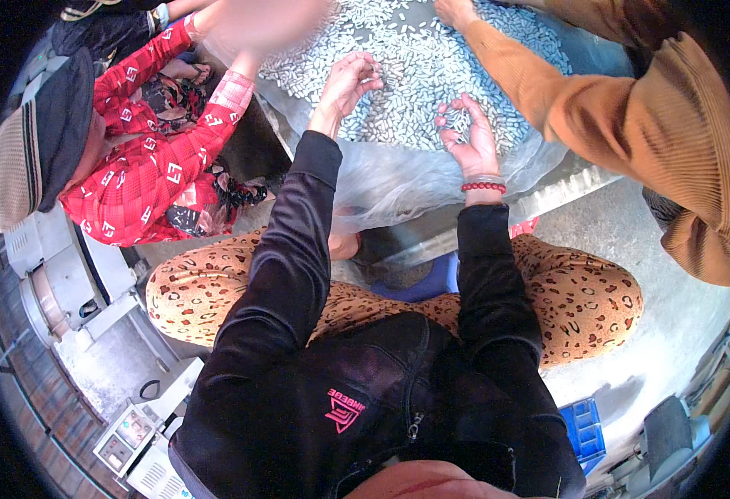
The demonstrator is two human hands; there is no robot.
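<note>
A grey concrete floor (631,249) carries a wide sheet of clear plastic film (398,179), and on it lies a broad heap of small pale, elongated seed-like pieces (415,58), bluish white in this light. In the head view the person sits low in leopard-print trousers and black sleeves, both arms stretched forward over the near edge of the heap. The left hand (350,81) hovers just above the pieces, fingers curled loosely with the tips drawn together, apparently pinching or picking at a few; what exactly is between them is too small to tell. The right hand (467,133), with a red bead bracelet (484,187) at the wrist, is turned palm up and cupped, holding a small scoop of the same pieces. The step in hand looks like sorting through the heap by hand; a next move would call for a light pick from the cupped palm without spilling. The pieces lie every way, so no common long axis shows. A sleeve in red patterned cloth (165,150) reaches in from the left, an ochre ribbed sleeve (548,91) from the right.
</note>
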